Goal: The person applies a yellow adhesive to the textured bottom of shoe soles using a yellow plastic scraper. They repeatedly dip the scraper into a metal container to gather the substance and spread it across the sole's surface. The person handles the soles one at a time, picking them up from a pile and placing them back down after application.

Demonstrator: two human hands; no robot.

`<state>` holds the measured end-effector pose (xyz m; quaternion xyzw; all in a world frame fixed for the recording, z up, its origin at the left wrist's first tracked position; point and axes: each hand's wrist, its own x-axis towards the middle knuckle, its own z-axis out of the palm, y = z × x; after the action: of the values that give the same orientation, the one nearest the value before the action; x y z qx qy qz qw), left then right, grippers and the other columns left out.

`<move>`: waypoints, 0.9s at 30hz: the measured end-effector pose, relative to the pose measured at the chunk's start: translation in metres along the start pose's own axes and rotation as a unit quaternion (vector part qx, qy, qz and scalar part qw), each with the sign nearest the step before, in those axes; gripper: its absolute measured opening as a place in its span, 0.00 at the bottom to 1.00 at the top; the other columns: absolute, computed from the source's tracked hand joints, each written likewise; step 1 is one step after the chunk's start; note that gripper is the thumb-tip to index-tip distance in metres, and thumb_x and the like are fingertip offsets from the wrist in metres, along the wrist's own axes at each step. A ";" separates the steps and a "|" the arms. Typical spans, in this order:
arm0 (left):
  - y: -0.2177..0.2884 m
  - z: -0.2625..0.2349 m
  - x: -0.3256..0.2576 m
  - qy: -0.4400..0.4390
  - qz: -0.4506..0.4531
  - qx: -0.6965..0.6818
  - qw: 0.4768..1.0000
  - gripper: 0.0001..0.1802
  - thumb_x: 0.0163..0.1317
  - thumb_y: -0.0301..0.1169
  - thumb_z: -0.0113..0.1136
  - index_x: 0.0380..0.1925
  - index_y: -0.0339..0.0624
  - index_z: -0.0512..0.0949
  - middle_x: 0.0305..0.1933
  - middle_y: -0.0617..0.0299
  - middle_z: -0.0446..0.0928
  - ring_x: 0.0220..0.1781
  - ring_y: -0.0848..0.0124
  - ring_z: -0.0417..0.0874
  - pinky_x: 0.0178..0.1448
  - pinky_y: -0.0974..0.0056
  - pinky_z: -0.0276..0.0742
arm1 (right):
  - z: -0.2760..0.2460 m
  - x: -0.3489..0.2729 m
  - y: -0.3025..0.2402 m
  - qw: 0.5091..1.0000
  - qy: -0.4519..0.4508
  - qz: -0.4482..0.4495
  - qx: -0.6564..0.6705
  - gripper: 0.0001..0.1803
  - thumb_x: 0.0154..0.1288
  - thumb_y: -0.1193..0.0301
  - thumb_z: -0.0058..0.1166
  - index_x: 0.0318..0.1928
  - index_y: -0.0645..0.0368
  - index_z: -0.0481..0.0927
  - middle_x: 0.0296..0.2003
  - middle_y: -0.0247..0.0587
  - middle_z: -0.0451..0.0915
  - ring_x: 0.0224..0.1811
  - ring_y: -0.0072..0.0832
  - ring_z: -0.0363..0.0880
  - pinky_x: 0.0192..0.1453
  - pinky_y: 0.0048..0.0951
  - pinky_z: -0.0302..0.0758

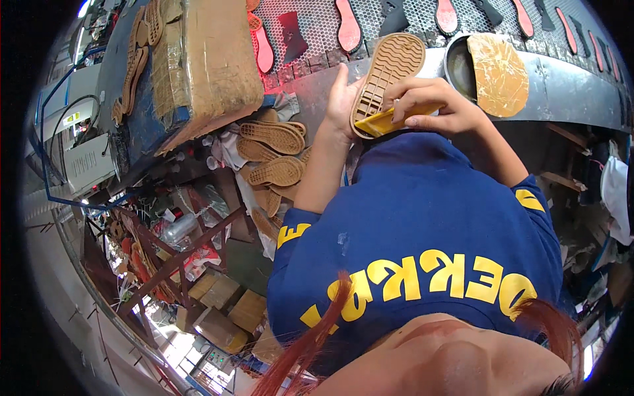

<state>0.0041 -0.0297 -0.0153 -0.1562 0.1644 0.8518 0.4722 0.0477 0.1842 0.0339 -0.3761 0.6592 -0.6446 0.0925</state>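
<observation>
Blue sweatshirt with yellow lettering fills the near view, both forearms rising from it toward twelve o'clock. Left hand cups the tan rubber shoe sole from behind, tread facing the camera, fingers wrapped on its left edge. Right hand is closed around a yellow tool pressed to the sole's heel end. At nine o'clock of the hands lies a heap of tan soles. Beyond, at one o'clock, a round tin sits beside a mesh belt carrying red insoles.
</observation>
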 end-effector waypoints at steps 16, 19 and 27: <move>-0.015 0.013 -0.011 -0.121 0.117 0.084 0.982 0.44 0.69 0.63 0.27 0.67 0.34 0.56 0.58 0.36 0.70 0.47 0.50 0.82 0.44 0.45 0.86 | -0.041 -0.086 0.066 0.777 0.514 -0.054 0.358 0.11 0.67 0.77 0.48 0.48 0.62 0.78 0.48 0.51 0.79 0.31 0.28 0.77 0.40 0.24 0.76; -0.018 0.014 -0.006 -0.111 0.295 0.243 0.917 0.38 0.68 0.48 0.52 0.70 0.40 0.53 0.63 0.41 0.66 0.58 0.51 0.76 0.62 0.46 0.74 | -0.042 -0.141 0.122 0.765 0.599 0.196 0.130 0.10 0.70 0.74 0.49 0.48 0.61 0.80 0.42 0.44 0.82 0.28 0.19 0.78 0.35 0.20 0.76; -0.008 0.001 -0.008 -0.088 0.387 0.474 0.786 0.58 0.49 0.17 0.66 0.73 0.48 0.38 0.66 0.43 0.62 0.69 0.52 0.65 0.71 0.48 0.62 | -0.009 -0.162 0.187 0.682 0.434 0.302 -0.506 0.11 0.66 0.76 0.50 0.47 0.61 0.80 0.41 0.51 0.77 0.39 0.47 0.79 0.45 0.42 0.76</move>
<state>0.0151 -0.0312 -0.0119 0.2400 0.5520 0.7878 0.1303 0.0849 0.2693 -0.1953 0.1754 0.9290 -0.2412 -0.2191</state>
